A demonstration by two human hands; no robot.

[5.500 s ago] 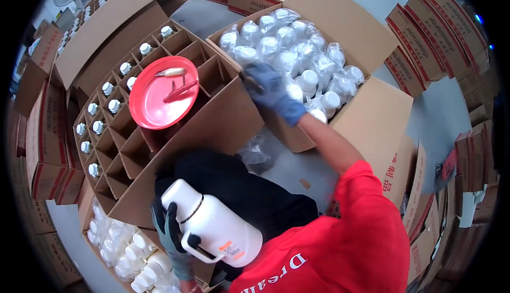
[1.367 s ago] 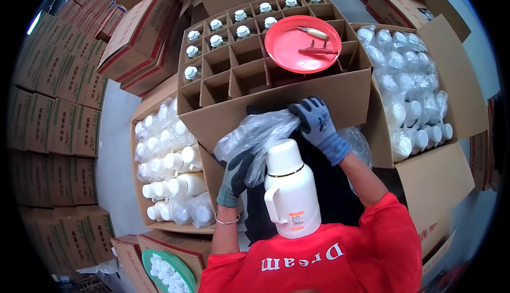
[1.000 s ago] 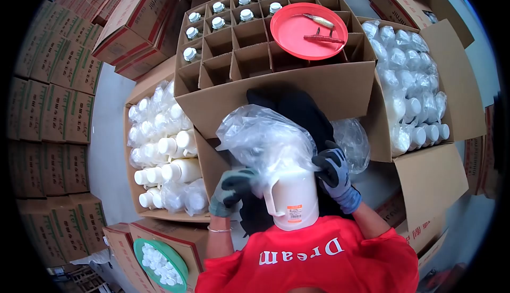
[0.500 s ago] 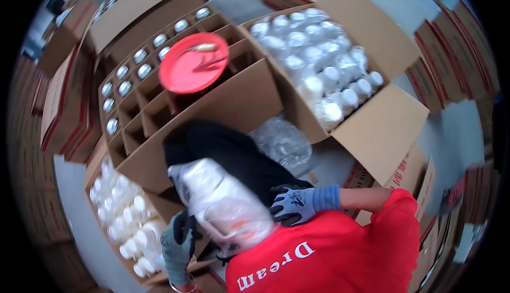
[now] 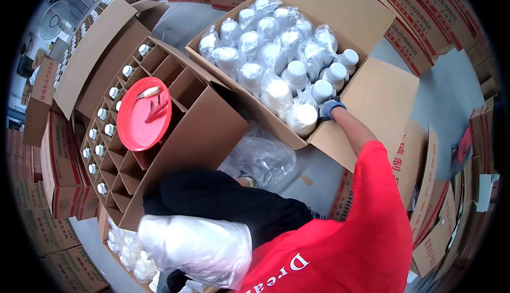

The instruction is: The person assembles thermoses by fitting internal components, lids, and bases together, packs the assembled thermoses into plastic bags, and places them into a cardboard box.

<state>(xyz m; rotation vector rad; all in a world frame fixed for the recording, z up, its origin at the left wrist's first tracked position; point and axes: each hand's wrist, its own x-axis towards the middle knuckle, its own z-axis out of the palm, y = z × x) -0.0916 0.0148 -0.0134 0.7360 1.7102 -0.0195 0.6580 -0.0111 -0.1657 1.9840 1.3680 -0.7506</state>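
Observation:
My right hand, in a blue-grey glove, reaches into the open carton of plastic-wrapped white bottles. It is at the near right corner, beside a white-capped bottle; its fingers are hidden behind the bottles and flap. Across my thigh lies a white container in clear plastic wrapping. Only a dark part of my left hand shows below this bundle, at the edge of a lower carton of wrapped white bottles; its fingers cannot be made out.
A divided carton with silver-capped bottles in several cells stands to the left. A red plate on its dividers holds a light-handled tool and red-handled pieces. Crumpled clear plastic lies on the floor between the cartons. Stacked cartons stand around.
My right hand has left the wrapped container on my lap and moved forward into the carton of bottles. My left hand is now mostly hidden. The view has turned right.

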